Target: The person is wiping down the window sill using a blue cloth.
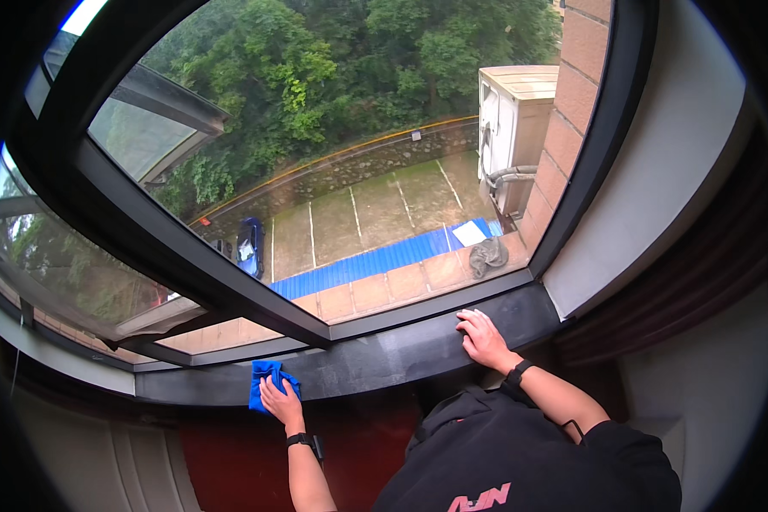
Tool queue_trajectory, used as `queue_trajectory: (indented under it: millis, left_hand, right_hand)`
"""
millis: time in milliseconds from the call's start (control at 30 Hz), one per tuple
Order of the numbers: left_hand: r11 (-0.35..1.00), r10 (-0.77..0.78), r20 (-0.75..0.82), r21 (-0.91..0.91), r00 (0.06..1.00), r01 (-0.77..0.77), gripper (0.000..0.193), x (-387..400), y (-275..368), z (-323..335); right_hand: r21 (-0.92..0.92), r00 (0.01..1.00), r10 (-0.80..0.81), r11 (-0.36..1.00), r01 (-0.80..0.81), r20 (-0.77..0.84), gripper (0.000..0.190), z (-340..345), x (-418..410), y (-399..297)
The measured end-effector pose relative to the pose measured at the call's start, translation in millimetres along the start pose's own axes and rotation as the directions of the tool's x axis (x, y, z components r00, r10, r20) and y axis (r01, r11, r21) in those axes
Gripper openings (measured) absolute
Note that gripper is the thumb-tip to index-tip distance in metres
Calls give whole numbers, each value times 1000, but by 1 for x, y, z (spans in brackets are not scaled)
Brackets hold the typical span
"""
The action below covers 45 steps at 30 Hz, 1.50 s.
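Note:
A dark window sill (384, 360) runs along the foot of the window, with pale smears across its middle. On its left part lies a folded blue cloth (265, 372). My left hand (281, 400) is on the cloth, fingers pressed over it and the thumb at its right side. Farther right, my right hand (486, 340) rests on the sill without holding anything. Its fingers point toward the glass and are slightly bent. Each wrist wears a black band.
Above the sill stands a dark window frame (429, 308), with a mullion (230, 256) slanting to the left. A window sash (166, 109) juts outward at upper left. Outside, a grey rag (488, 257) lies on the tiled ledge (384, 286), near an air-conditioner unit (518, 128). A dark curtain (665, 313) hangs at right.

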State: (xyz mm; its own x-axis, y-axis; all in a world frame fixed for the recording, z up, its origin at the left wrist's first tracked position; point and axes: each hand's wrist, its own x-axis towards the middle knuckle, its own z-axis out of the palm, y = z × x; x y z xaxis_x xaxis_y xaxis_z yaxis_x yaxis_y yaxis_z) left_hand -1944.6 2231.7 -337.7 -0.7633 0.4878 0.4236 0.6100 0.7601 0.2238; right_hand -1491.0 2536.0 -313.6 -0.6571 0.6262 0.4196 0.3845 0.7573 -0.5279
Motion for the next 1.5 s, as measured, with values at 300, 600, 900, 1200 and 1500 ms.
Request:
queue_trajectory:
  millis: [300, 600, 900, 1200, 1500]
  left_hand:
    - [1000, -21, -32, -8, 999, 21, 48, -26, 80, 18]
    - [834, 487, 53, -326, 872, -446, 48, -107, 224, -7]
    - [758, 537, 33, -457, 843, -465, 46, -114, 246, -9]
    - [964, 166, -80, -197, 983, -179, 43, -42, 105, 4]
    - [982, -180, -145, -76, 973, 171, 43, -11, 37, 10]
  right_hand:
    - [-4, 1000, -7, 1000, 7, -8, 27, 3, -1, 3]
    - [-7, 1000, -11, 1000, 11, 3, 28, -1, 2, -1]
    - [0, 1000, 1, 1000, -1, 20, 27, -1, 1, 1]
    - [-11, 1000, 4, 1000, -4, 13, 28, -3, -1, 4]
    - [-10, 1000, -7, 1000, 7, 3, 27, 3, 0, -2]
